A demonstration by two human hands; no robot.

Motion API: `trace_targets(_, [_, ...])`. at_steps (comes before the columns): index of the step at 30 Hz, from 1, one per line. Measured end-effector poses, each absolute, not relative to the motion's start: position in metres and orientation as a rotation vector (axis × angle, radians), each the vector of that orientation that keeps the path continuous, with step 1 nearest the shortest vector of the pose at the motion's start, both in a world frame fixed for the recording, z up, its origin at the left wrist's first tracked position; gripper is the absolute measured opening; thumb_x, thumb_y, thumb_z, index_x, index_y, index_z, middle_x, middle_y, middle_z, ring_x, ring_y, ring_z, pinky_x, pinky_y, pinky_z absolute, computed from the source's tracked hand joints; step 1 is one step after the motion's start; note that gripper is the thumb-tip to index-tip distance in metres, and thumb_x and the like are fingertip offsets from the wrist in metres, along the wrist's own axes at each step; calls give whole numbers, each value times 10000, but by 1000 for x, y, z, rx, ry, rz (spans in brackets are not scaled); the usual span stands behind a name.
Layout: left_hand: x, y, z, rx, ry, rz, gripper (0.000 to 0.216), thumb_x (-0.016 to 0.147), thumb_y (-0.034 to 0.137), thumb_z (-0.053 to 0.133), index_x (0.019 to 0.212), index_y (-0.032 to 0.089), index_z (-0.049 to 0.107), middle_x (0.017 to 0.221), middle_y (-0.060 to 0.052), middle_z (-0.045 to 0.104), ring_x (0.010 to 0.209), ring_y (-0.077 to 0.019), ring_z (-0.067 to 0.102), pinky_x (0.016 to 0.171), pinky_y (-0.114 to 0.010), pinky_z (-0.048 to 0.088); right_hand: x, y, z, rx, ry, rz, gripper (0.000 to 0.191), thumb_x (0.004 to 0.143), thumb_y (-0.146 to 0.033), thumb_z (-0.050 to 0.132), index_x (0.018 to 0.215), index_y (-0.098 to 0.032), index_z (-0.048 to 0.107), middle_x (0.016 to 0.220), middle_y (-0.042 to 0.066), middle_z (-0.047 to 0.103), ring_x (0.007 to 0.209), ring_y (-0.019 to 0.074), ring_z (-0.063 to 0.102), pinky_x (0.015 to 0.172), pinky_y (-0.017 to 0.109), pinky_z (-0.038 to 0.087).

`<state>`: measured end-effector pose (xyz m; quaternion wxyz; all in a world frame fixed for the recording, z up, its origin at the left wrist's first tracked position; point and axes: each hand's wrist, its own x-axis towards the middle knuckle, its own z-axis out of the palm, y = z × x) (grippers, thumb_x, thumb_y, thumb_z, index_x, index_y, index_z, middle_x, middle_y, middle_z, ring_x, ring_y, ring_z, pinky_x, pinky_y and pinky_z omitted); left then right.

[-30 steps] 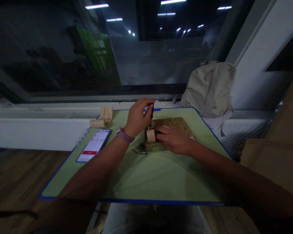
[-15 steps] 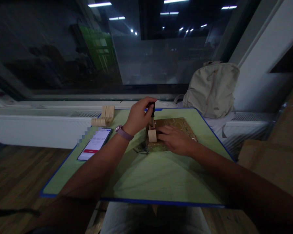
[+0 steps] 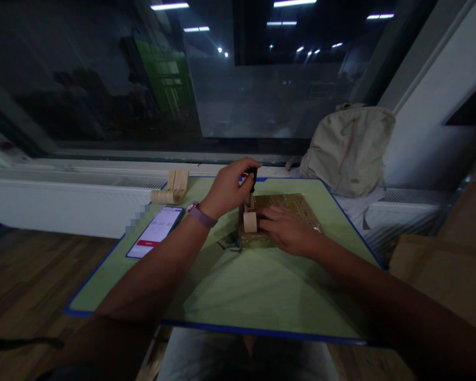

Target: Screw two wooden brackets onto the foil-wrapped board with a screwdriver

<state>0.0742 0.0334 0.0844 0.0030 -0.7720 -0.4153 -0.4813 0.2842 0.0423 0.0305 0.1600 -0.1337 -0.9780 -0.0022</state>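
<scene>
The left hand (image 3: 228, 188) is closed around a dark-handled tool (image 3: 253, 176), thumb and fingers pinched on its handle, so that the tool stands nearly upright with its shaft pointing down. The light is dim, and it looks like a screwdriver, though the tip cannot be made out. Straight below that grip sits a small wooden block (image 3: 249, 221), pale and rounded at its near face, and the tool's lower end meets the top of it. The block rests on the near left corner of a brown board (image 3: 289, 202), which stretches away from the grip to the right and towards the window. The right hand (image 3: 287, 232) lies just right of the grip and lower, palm down and fingers spread flat on the board, the fingertips (image 3: 264, 218) touching the side of the block; it grasps nothing. Below the grip and a little to its left, a small heap of dark screws (image 3: 230, 245) lies against the board's near edge. All of this is on a green mat (image 3: 241, 288) with a blue border. Left of the grip and nearer the person, past the purple wristband (image 3: 198, 214), a phone (image 3: 154, 239) lies face up with its screen lit. Further left and at the height of the grip, pale wooden pieces (image 3: 170, 190) sit at the mat's far corner. Well off to the right of the grip a beige backpack (image 3: 351, 148) leans by the window.
</scene>
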Motion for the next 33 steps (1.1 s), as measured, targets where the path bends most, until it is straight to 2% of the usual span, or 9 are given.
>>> trace_targets(5, [73,36,84,-2330,-1300,-1543,125,896,231,626,1006,191,669,1024,-55,662,932,-165,629,744,-269,544,284,42,32,-380,-2789,30,349,878,-54,516,1164,-193,659,1229,126,624,1082,267,549,942,462,441])
trace_targets(8, [72,38,85,-2312,-1328,-1562,81,890,203,628,959,187,668,960,-40,671,885,-156,639,741,-266,545,284,42,32,-378,-2786,7,362,871,-51,525,1170,-207,657,1225,113,625,1088,259,548,946,450,441])
trace_targets(14, [64,42,82,-2460,-1380,-1642,232,893,153,582,1112,193,647,1001,-47,717,884,-154,682,824,-300,550,283,42,34,-395,-2826,-7,370,875,-54,523,1200,-177,651,1260,131,618,1116,269,540,955,451,444])
trace_targets(18, [72,44,70,-2352,-1305,-1799,181,921,211,565,1074,192,661,1086,-73,667,948,-157,655,768,-270,558,283,41,34,-407,-2824,-8,401,861,-34,530,1204,-200,653,1269,114,619,1121,259,541,957,433,438])
trace_targets(20, [80,44,65,-2201,-1325,-1859,166,882,270,659,1033,206,685,1053,-61,622,929,-151,625,743,-256,557,283,41,33,-401,-2814,-12,392,866,-40,533,1198,-211,654,1254,107,625,1104,253,549,949,425,441])
trace_targets(23, [88,44,61,-2150,-1327,-1908,125,864,258,694,982,219,703,972,-36,612,911,-149,608,756,-259,555,284,42,31,-390,-2792,-14,356,889,-62,518,1183,-204,658,1214,117,636,1072,255,561,940,438,453])
trace_targets(26, [89,47,58,-2146,-1363,-2003,147,903,248,649,1039,226,699,992,-39,656,935,-156,635,801,-280,558,283,43,29,-368,-2775,-25,358,883,-48,501,1166,-195,664,1227,125,634,1079,261,563,948,453,456])
trace_targets(30, [89,52,51,-2205,-1399,-2233,247,998,286,491,1206,226,610,1088,-61,685,908,-136,685,832,-293,570,283,44,30,-347,-2763,-9,385,861,-18,481,1153,-183,671,1233,131,637,1083,257,568,950,449,465])
trace_targets(33, [94,51,48,-2248,-1354,-2362,236,1018,297,440,1189,214,582,1044,-53,684,854,-114,686,806,-273,570,283,43,31,-348,-2770,-1,409,853,-20,478,1184,-177,660,1238,141,631,1089,274,565,952,474,471])
